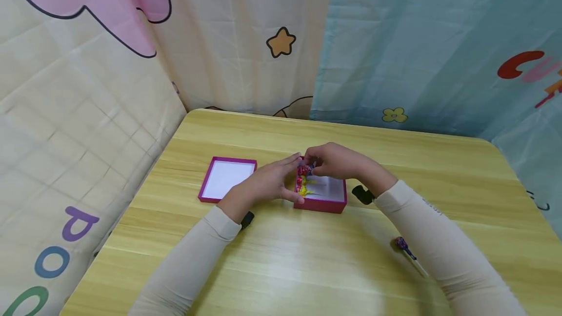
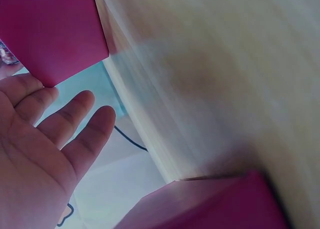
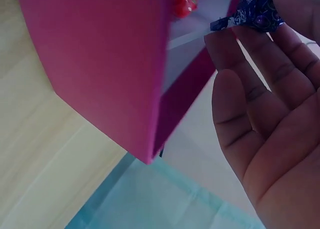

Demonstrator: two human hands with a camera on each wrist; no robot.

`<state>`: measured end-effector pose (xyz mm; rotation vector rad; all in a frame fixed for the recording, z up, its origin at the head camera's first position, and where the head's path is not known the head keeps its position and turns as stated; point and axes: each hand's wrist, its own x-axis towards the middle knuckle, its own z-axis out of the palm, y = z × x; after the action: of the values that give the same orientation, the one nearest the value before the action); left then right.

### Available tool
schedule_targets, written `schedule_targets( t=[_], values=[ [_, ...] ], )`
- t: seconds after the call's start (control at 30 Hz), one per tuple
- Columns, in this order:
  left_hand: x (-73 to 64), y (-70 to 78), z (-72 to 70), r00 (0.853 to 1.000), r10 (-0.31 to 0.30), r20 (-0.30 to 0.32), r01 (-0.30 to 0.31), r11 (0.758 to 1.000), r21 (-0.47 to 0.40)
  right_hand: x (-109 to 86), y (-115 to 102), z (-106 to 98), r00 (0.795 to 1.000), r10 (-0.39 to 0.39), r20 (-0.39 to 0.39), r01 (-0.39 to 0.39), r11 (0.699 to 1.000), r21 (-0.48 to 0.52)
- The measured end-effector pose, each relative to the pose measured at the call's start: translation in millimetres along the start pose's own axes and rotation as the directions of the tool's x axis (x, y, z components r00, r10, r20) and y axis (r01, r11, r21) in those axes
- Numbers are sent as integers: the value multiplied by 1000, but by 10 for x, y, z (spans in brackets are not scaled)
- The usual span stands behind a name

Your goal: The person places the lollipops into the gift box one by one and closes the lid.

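A magenta box (image 1: 320, 206) with a white inside sits on the table. Inside it, along the left wall, lie lollipops in red wrappers (image 1: 303, 170) and yellow wrappers (image 1: 304, 190), sticks toward the right. My left hand (image 1: 272, 179) spans the box's left side, thumb by the front corner and fingers by the back one. Its fingers look nearly straight in the left wrist view, fingertips at the box's edge. Over the box's back left part, my right hand (image 1: 335, 160) pinches a lollipop in a dark blue and purple wrapper (image 3: 257, 11) between thumb and fingers.
To the left of the box lies its magenta lid (image 1: 228, 179), white inside facing up. Another dark-wrapped lollipop (image 1: 401, 244) rests on the wooden table (image 1: 281, 277) beside my right forearm. Printed curtains (image 1: 246, 38) hang behind and at the left of the table.
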<state>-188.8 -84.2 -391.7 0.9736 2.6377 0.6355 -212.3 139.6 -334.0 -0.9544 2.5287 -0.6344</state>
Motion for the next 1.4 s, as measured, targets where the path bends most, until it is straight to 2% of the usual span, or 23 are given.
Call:
schedule_targets(
  t=[0.3, 0.43, 0.8, 1.2, 1.4],
  values=[
    [-8, -2, 6, 1000, 9, -3, -9, 1000, 7, 70, 17, 156, 999, 42, -16, -44, 994, -105],
    [-6, -12, 16, 1000, 21, -8, -21, 1000, 20, 79, 30, 200, 998, 55, -30, -60, 984, -168],
    [-5, -14, 17, 1000, 12, -17, -12, 1000, 9, 91, 56, 274, 990, 124, -64, -136, 956, -261],
    [-10, -11, 21, 1000, 20, -23, -20, 1000, 4, 105, 60, 330, 983, 167, -74, -181, 940, -290],
    [-9, -8, 8, 1000, 14, -16, -14, 1000, 1, 108, 71, 338, 985, 151, -81, -168, 941, -292]
  ],
)
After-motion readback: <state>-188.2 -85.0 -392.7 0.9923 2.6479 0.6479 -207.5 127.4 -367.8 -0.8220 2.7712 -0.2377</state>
